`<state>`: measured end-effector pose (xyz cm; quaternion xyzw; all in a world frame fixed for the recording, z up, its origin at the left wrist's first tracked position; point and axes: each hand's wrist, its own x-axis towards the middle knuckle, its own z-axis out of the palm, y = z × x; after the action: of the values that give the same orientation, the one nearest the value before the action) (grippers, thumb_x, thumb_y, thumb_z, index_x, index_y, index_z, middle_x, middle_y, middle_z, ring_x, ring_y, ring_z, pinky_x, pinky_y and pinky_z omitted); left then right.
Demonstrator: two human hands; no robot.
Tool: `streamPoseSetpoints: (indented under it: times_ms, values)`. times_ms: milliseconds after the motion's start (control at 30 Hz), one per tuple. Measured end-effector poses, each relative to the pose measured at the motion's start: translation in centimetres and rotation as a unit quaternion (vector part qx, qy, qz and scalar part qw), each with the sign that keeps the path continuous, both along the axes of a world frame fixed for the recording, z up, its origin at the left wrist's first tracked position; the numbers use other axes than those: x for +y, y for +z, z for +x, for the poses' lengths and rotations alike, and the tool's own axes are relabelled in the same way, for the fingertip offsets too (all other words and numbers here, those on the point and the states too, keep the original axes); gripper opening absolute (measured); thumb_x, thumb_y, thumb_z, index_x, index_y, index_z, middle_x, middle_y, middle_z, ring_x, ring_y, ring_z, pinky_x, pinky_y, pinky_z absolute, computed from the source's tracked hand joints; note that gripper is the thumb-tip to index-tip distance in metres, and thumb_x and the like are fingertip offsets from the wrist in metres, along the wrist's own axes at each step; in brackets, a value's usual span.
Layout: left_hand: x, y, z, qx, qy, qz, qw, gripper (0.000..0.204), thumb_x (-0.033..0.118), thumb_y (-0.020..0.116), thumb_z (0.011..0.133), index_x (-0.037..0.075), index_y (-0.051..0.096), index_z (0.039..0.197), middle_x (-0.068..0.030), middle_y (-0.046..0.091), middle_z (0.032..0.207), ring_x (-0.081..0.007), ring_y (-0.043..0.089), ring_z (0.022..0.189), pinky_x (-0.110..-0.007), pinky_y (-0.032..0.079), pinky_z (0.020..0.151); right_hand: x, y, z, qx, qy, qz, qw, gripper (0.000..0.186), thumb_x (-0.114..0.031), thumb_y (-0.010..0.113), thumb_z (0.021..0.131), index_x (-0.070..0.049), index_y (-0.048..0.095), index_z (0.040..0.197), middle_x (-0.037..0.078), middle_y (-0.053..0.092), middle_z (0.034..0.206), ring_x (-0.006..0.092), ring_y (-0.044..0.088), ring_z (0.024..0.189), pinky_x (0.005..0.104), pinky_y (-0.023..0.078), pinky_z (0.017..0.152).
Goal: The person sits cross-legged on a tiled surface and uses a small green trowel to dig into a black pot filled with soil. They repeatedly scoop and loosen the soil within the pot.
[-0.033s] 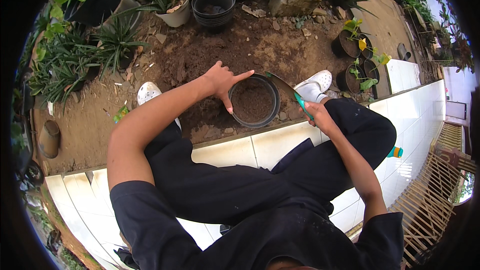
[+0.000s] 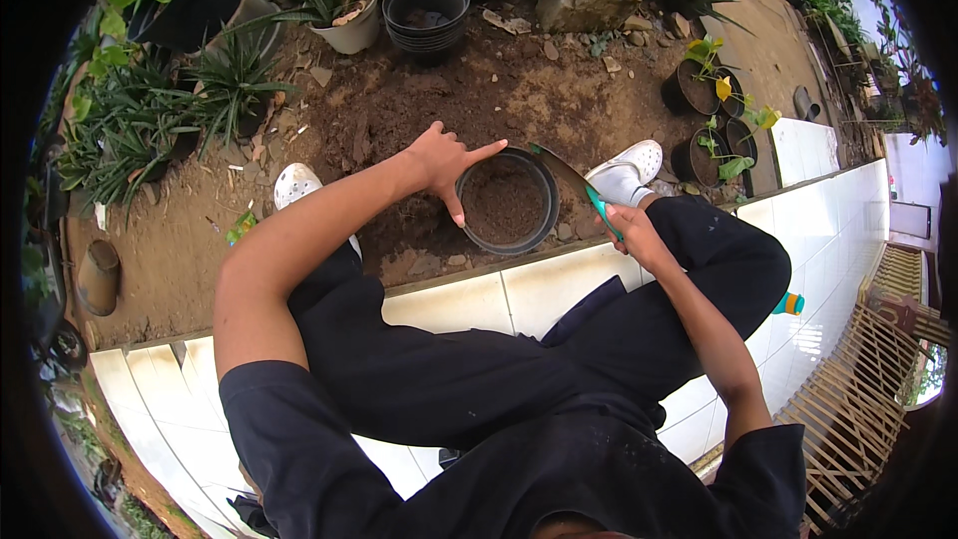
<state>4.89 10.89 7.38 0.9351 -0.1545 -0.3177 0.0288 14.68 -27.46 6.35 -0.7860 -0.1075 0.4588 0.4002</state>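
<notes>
A round black plant pot (image 2: 549,202) filled with brown soil (image 2: 504,202) stands on the ground between my feet. My left hand (image 2: 446,165) lies at the pot's left side, its forefinger stretched along the far rim and its thumb pointing down the near left rim; the other fingers are partly curled. In my right hand (image 2: 636,237), closed around its teal handle, is a garden trowel (image 2: 571,175). Its slim dark blade shows nearly edge-on and slants to the far right rim of the pot. Whether the tip touches the rim I cannot tell.
Stacked black pots (image 2: 427,15) and a white potted plant (image 2: 351,25) stand beyond the loose soil. Small potted seedlings (image 2: 699,158) are at the right, spiky plants (image 2: 235,85) at the left. I sit on a white tiled ledge (image 2: 454,309); a bottle (image 2: 791,303) is beside my right knee.
</notes>
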Motion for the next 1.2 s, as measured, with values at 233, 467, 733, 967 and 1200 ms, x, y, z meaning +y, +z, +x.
streamPoseSetpoints:
  times_ms: [233,467,733,967,1200]
  values:
    - [0.1,-0.2,-0.2,-0.001,0.002,-0.006,1.000,0.152,0.081,0.083,0.050,0.029,-0.001,0.165,-0.0112,0.072,0.109,-0.0297,0.064,0.111,-0.046,0.038,0.099,1.8,0.2,-2.8,-0.084,0.008,-0.034,0.996,0.044,-0.038,0.047,0.108,-0.001,0.068,0.098,0.000,0.050,0.061,0.0086,0.046,0.054,0.0288,0.037,0.051]
    - [0.1,-0.6,-0.1,-0.011,-0.005,-0.004,1.000,0.153,0.082,0.082,0.049,0.029,-0.001,0.165,-0.0122,0.073,0.106,-0.0298,0.065,0.110,-0.046,0.038,0.099,2.0,0.6,-1.8,-0.212,0.081,-0.092,0.970,0.042,-0.035,0.049,0.106,0.001,0.071,0.102,0.014,0.059,0.067,0.0256,0.058,0.064,0.0412,0.044,0.064]
    - [-0.1,-0.7,0.0,-0.020,-0.012,-0.004,1.000,0.152,0.083,0.081,0.049,0.029,-0.001,0.165,-0.0122,0.073,0.106,-0.0302,0.066,0.109,-0.046,0.038,0.098,2.2,0.4,-2.5,-0.249,0.082,-0.164,0.951,0.042,-0.037,0.051,0.103,-0.001,0.073,0.107,0.027,0.069,0.084,0.0448,0.067,0.087,0.0527,0.049,0.078]
    - [0.3,-0.2,-0.2,-0.031,-0.008,0.002,0.999,0.152,0.081,0.083,0.050,0.029,-0.001,0.165,-0.0125,0.073,0.111,-0.0306,0.064,0.112,-0.046,0.038,0.098,0.7,1.1,0.2,-0.249,0.088,-0.156,0.952,0.039,-0.034,0.053,0.103,0.001,0.070,0.102,0.020,0.066,0.076,0.0335,0.066,0.075,0.0461,0.048,0.072]
    - [0.2,-0.1,-0.5,-0.009,-0.004,0.007,1.000,0.151,0.081,0.082,0.051,0.029,0.000,0.165,-0.0109,0.073,0.112,-0.0298,0.066,0.110,-0.044,0.038,0.097,3.1,7.3,1.0,-0.363,0.157,-0.107,0.912,0.032,-0.032,0.058,0.100,-0.006,0.073,0.106,0.021,0.067,0.077,0.0388,0.068,0.077,0.0466,0.052,0.073]
